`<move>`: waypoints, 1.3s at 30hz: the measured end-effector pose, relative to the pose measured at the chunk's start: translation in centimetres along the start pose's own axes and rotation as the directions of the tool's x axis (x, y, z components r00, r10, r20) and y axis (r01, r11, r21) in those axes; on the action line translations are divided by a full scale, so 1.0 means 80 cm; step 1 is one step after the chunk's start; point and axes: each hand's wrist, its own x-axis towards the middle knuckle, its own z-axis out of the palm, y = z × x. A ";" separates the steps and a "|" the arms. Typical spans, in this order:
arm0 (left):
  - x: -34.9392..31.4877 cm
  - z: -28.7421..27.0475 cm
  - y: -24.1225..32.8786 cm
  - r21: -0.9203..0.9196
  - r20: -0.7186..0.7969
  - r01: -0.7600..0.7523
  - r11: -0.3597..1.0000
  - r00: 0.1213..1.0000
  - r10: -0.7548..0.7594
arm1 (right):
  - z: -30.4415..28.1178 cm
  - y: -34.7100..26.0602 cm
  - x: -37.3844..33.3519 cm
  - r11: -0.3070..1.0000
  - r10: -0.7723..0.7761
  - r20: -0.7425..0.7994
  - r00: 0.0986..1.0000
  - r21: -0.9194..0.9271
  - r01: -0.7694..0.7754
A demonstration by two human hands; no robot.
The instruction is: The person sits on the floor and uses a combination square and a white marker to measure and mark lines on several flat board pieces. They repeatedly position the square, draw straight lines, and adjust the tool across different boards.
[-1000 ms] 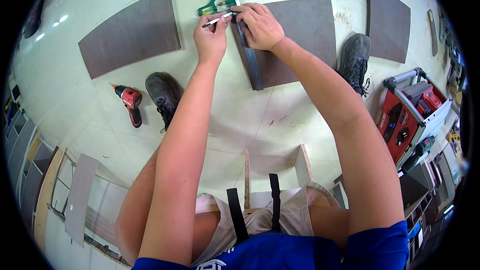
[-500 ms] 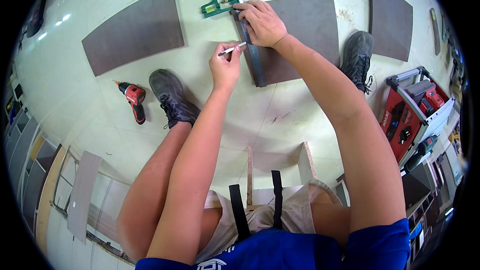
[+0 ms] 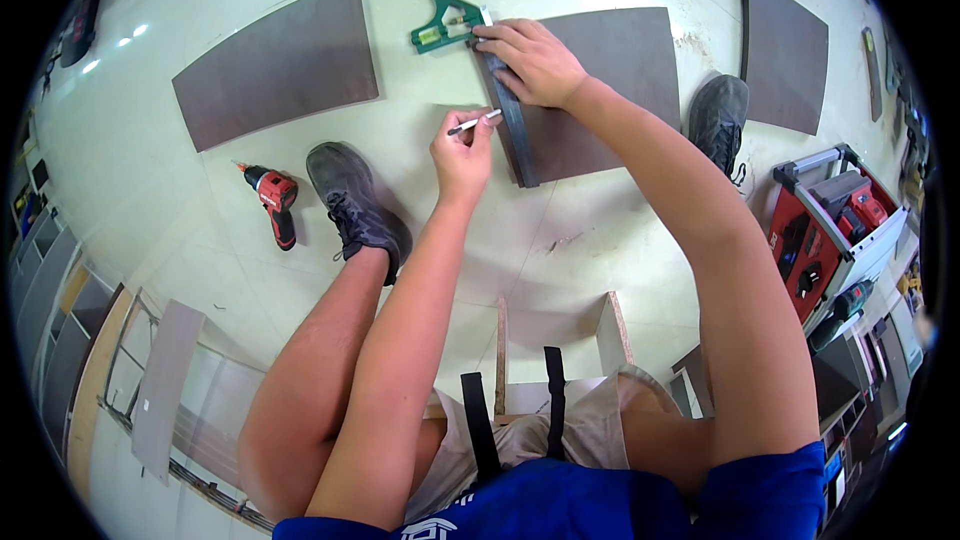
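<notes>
My left hand (image 3: 462, 162) pinches a slim white pen with a dark end (image 3: 474, 123), its tip at the left edge of a dark brown board (image 3: 610, 90) on the floor. A combination square with a green head (image 3: 440, 32) and a long metal blade (image 3: 519, 145) lies along that edge. My right hand (image 3: 538, 65) holds the square, fingers curled over the blade near the head and the palm side over the board. The green head sticks out past the board's far left corner. Whether the pen tip touches the board is too small to tell.
Another brown board (image 3: 280, 65) lies at the left, a third (image 3: 785, 55) at the right. A red cordless drill (image 3: 270, 198) rests beside my left shoe (image 3: 350, 200). At the right stands a red tool case (image 3: 825, 230); between my legs, a panel frame (image 3: 502, 350).
The whole view has shifted slightly, so the floor things sit lower in it. My left hand with the pen has slid a little nearer along the blade. My right hand keeps its hold.
</notes>
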 end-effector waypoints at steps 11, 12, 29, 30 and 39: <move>0.027 -0.023 0.008 0.055 -0.156 -0.053 0.997 0.986 0.061 | -0.012 -0.007 0.005 0.996 -0.087 0.179 0.980 0.028 0.083; 0.033 -0.029 0.017 0.141 -0.155 -0.048 0.989 0.985 0.069 | -0.013 -0.004 0.004 0.997 -0.081 0.182 0.980 0.027 0.078; 0.156 -0.060 0.046 0.813 0.177 -0.300 0.498 0.944 0.280 | 0.011 -0.012 -0.011 0.992 -0.102 0.158 0.982 0.087 0.089; 0.157 -0.062 0.043 0.800 0.206 -0.337 0.497 0.931 0.301 | 0.010 -0.012 -0.012 0.994 -0.107 0.145 0.984 0.050 0.101; 0.167 -0.072 0.057 0.819 0.374 -0.421 0.390 0.907 0.195 | 0.012 -0.016 -0.011 0.999 -0.038 0.148 0.988 0.003 0.038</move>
